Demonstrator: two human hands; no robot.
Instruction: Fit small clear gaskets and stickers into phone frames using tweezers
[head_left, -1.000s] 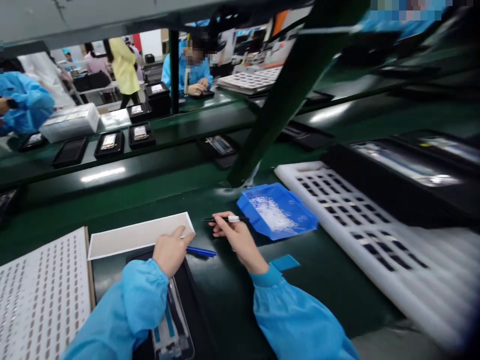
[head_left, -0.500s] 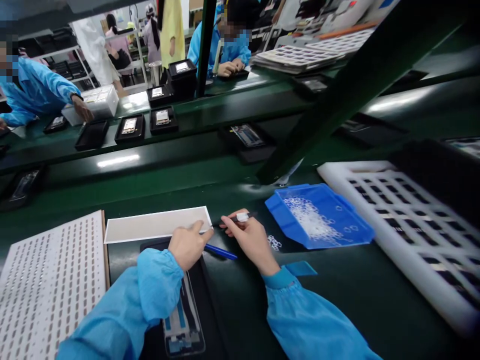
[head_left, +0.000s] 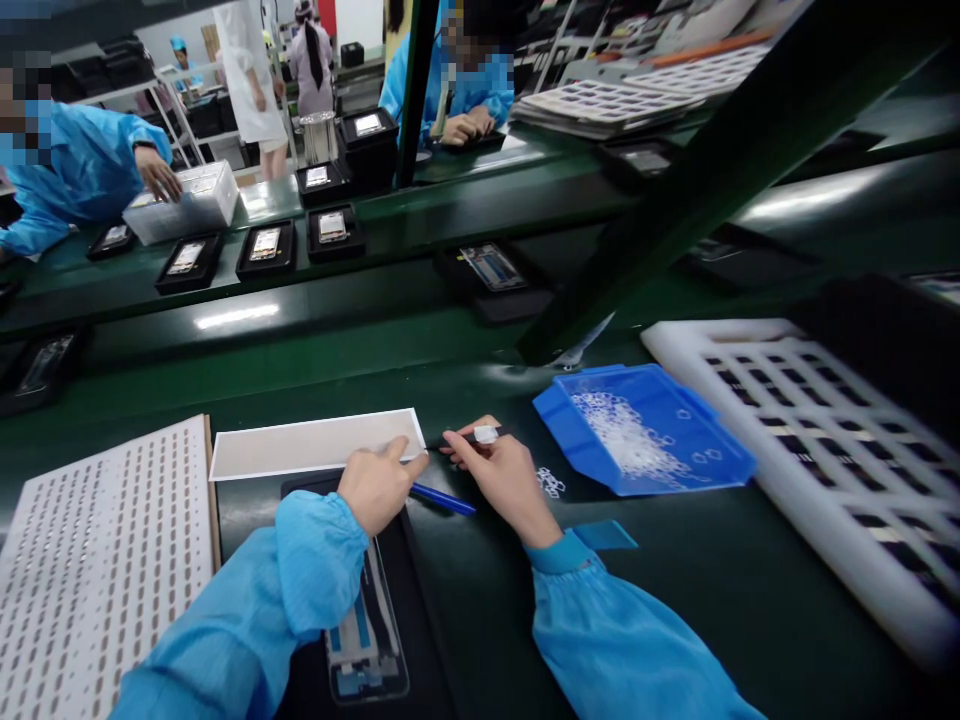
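Head view, left hand point(head_left: 377, 488): was laid on the near edge of the white strip point(head_left: 315, 444), fingers curled loosely, nothing gripped.
Head view, right hand point(head_left: 504, 475): was closed in a pinch on the black tool point(head_left: 480, 435), held level just right of the strip.
Blue pen point(head_left: 442, 499): was seen lying on the green bench point(head_left: 675, 600) between both hands.
Black tray point(head_left: 390, 620): was placed under the left forearm, a phone frame inside.
Blue bin point(head_left: 645, 430): was set right of the hands, small clear rings in it.
White perforated sheet point(head_left: 97, 560): was laid far left.

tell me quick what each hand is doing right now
Left hand: fingers curled, resting on the black tray, fingertip at the white strip; holds nothing visible.
Right hand: closed on a thin black tool.
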